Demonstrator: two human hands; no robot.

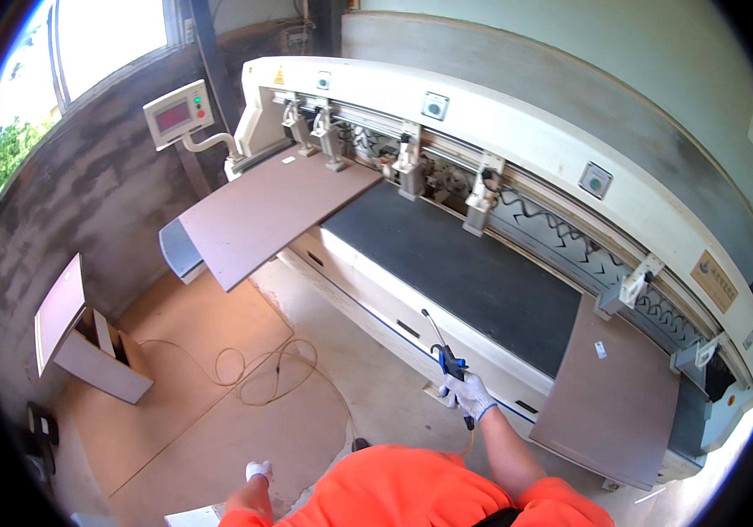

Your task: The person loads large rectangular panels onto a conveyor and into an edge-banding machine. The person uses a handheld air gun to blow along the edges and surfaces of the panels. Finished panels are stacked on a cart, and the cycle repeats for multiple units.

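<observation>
While the gloved right hand (470, 393) had its fingers wrapped around the handle of a blue-and-black air gun (453, 364), the gun's thin metal nozzle (433, 325) stuck out beyond them, close to the front edge of the tabletop (446, 263). The left hand (259, 472), also gloved, hung well apart to the left of those fingers; it was too small to tell whether its own were open or curled.

Farther left of the right fingers, a hose (275, 351) lay looped on the floor, and a foot caught in a loop could have caused a stumble. Beyond and to the left, one brown board (280, 215) jutted past the tabletop's edge, so a knock on its overhang might have tilted it. A careless swing of the nozzle could have scratched the other board (609, 404), to the right of the fingers.

Both boards looked flat, smooth and stiff, with crisp corners. The tabletop was dark and matte, the glove knitted with a blue cuff, the hose thin and bendy. Past the tabletop stretched a long pale machine (526, 132), its coiled black tubes springy-looking behind blocky metal clamps.
</observation>
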